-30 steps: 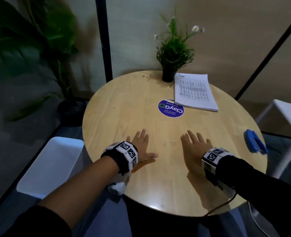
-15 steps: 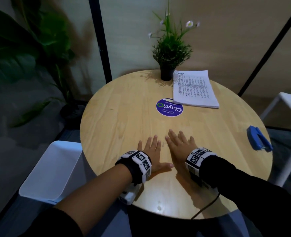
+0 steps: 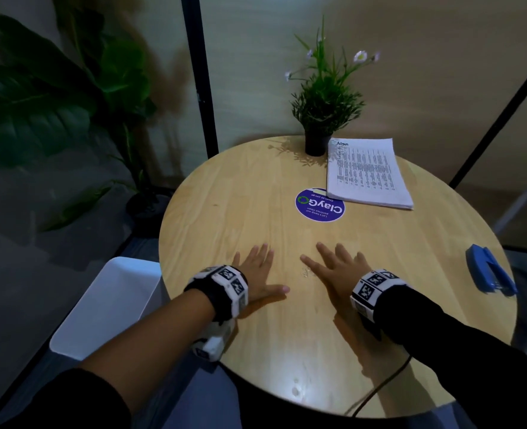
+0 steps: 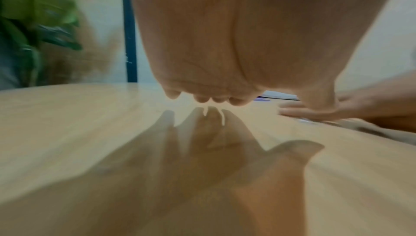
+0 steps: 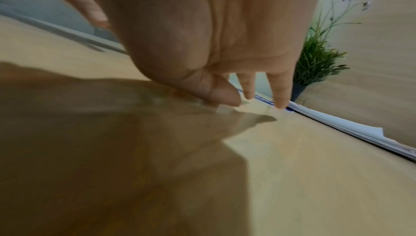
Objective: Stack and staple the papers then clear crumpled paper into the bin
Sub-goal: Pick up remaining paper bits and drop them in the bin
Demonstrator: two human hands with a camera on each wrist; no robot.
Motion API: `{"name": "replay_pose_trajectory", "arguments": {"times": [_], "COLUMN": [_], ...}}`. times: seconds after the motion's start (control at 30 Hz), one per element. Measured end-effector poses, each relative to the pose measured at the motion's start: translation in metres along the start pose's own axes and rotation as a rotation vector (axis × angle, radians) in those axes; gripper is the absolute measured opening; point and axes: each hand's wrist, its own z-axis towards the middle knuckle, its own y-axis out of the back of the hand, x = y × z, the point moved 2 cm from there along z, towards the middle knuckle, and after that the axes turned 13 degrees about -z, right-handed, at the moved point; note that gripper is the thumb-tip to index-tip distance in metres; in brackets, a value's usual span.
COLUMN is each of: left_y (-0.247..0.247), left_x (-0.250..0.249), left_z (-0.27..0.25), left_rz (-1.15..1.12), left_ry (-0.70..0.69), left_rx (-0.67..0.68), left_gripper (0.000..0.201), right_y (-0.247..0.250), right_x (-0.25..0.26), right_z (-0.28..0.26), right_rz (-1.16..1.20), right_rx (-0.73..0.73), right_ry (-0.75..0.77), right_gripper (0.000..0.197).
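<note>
Your hands, left (image 3: 257, 267) and right (image 3: 338, 267), lie flat, empty and apart on the surface (image 3: 225, 212); the papers (image 3: 366, 174) lie ahead, long axis running away, nearer your right.

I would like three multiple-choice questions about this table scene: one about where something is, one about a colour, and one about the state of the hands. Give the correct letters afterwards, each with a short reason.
1. Where is the stack of papers?
A. under the left hand
B. at the far side of the table, beside the small potted plant
C. inside the white bin

2. What colour is the stapler?
A. blue
B. red
C. black

3. How are the two hands?
A. both gripping the stapler
B. one crumpling a sheet
C. both flat on the table, holding nothing

Answers:
1 B: the stack of papers lies next to the potted plant.
2 A: the stapler at the right edge is blue.
3 C: the left hand and right hand rest with straight fingers on the table.
</note>
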Motion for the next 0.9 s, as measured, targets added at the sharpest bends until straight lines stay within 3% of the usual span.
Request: {"name": "replay_pose_trajectory", "arguments": {"times": [0.17,0.27,0.3,0.4,0.5,0.7,0.9], "left_y": [0.039,0.057,0.061,0.063,0.053,0.040,0.017], "left_x": [0.072,0.115,0.127,0.153,0.167,0.158,0.102], "left_z": [-0.010,-0.020,-0.023,-0.028,-0.029,-0.025,-0.024], "left_rz": [0.012,0.021,0.030,0.000,-0.059,-0.078,0.006], "left_ry": [0.145,0.240,0.270,0.365,0.426,0.376,0.145], "left_rx": [-0.114,-0.143,-0.149,-0.173,-0.152,-0.189,-0.124], "left_gripper": [0.100,0.127,0.128,0.105,0.106,0.109,0.112], "right_y": [0.002,0.002,0.001,-0.004,-0.003,0.001,0.008], "right_x": [-0.006,-0.013,-0.016,-0.021,-0.018,-0.003,0.019], "right_z": [-0.012,-0.011,-0.010,-0.009,-0.015,-0.017,-0.022], "right_rz": [0.075,0.247,0.285,0.286,0.183,0.101,0.064], "right_rx": [0.031,0.000,-0.007,0.003,0.064,0.133,0.069], "right_ry": [0.083,0.017,-0.010,-0.075,-0.071,-0.103,-0.043], "right_gripper": [0.119,0.110,0.108,0.108,0.098,0.094,0.093]}}
